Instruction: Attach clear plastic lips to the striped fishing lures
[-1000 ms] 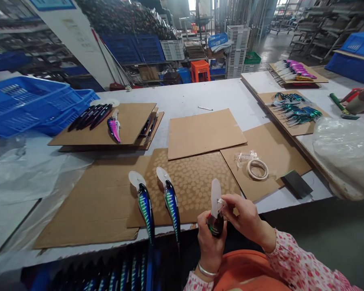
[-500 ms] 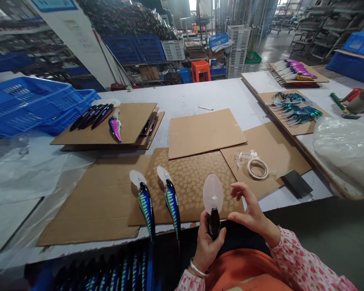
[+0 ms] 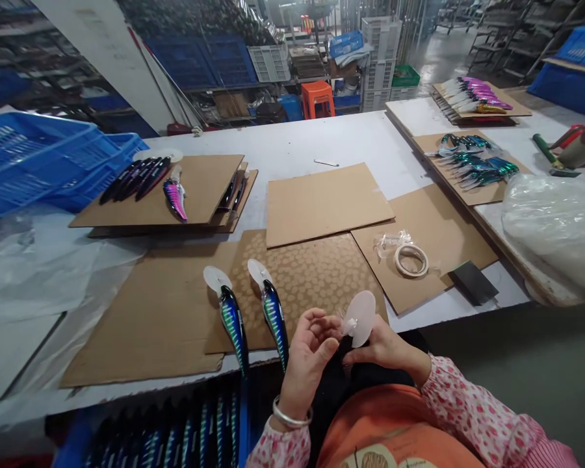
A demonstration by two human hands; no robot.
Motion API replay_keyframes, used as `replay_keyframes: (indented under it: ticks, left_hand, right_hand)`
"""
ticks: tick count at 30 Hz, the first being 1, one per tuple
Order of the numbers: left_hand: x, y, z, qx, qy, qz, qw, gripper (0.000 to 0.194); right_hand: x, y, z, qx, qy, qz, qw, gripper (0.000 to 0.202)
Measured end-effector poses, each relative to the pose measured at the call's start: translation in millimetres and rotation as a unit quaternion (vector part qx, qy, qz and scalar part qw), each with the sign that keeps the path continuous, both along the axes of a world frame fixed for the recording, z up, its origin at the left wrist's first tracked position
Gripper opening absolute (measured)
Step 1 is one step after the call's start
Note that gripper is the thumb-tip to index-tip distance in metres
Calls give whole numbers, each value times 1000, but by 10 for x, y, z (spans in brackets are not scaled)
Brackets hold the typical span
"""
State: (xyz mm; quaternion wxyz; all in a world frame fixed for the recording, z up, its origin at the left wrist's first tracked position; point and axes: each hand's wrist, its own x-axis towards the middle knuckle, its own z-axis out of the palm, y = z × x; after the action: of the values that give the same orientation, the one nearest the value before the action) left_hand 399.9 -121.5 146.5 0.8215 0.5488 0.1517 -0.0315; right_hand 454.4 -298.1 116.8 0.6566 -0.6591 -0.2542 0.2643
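My right hand (image 3: 387, 348) is closed round a dark fishing lure with a pale oval lip (image 3: 362, 318); most of its body is hidden by the hand and the dark clothing. My left hand (image 3: 308, 354), a silver bangle at its wrist, is open just left of the lip, palm up with curled fingers. Left of it, two blue-green striped lures, one (image 3: 275, 318) beside the other (image 3: 233, 322), lie on the patterned cardboard (image 3: 316, 273) with their tails over the table's front edge.
A blue crate (image 3: 244, 422) of striped lures sits below the front edge. A tape roll (image 3: 411, 260) and a dark block (image 3: 473, 283) lie to the right. Cardboard stacked with lures (image 3: 199, 188) is at the left, near blue baskets (image 3: 39, 156). More lures (image 3: 482, 166) lie at the right.
The held lure has passed from my left hand to my right hand, and its lip has tilted. My left hand has let go and opened. The view has shifted slightly.
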Motion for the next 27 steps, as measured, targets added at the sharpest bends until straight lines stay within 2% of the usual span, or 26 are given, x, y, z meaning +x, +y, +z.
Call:
replay_keyframes:
  ticks: [2, 4, 8, 10, 12, 14, 16, 19, 23, 27]
  left_hand:
    - [33, -98, 94, -22, 11, 20, 999, 46]
    - [52, -175, 124, -19, 17, 44, 999, 41]
    - [63, -193, 62, 31, 3, 57, 998, 36]
    - [50, -169, 20, 100, -22, 65, 993, 35]
    - [19, -158, -9, 203, -58, 101, 972, 36]
    - [-24, -166, -24, 302, -94, 133, 939, 33]
    - [-65, -188, -29, 369, -125, 126, 913, 27]
    - [-97, -225, -30, 420, -148, 116, 888, 26]
    - [-105, -264, -33, 443, -167, 135, 871, 25]
    - [-121, -296, -34, 504, -222, 151, 821, 26]
  right_hand:
    - [-12, 10, 6, -17, -43, -1, 999, 35]
    - [-28, 14, 0, -33, -69, 1, 997, 35]
    - [-49, 11, -18, -64, -110, 9, 992, 39]
    - [-52, 17, -21, -68, -107, 7, 992, 41]
    - [-57, 32, -26, -67, -83, 11, 994, 43]
    - [-68, 51, -38, -66, -66, 15, 996, 43]
    - [-82, 68, -54, -66, -65, 13, 996, 42]
    - [-101, 82, -73, -66, -74, 3, 995, 41]
    - [-114, 85, -79, -70, -81, -9, 994, 41]
    - [-117, 90, -89, -84, -96, -14, 992, 42]
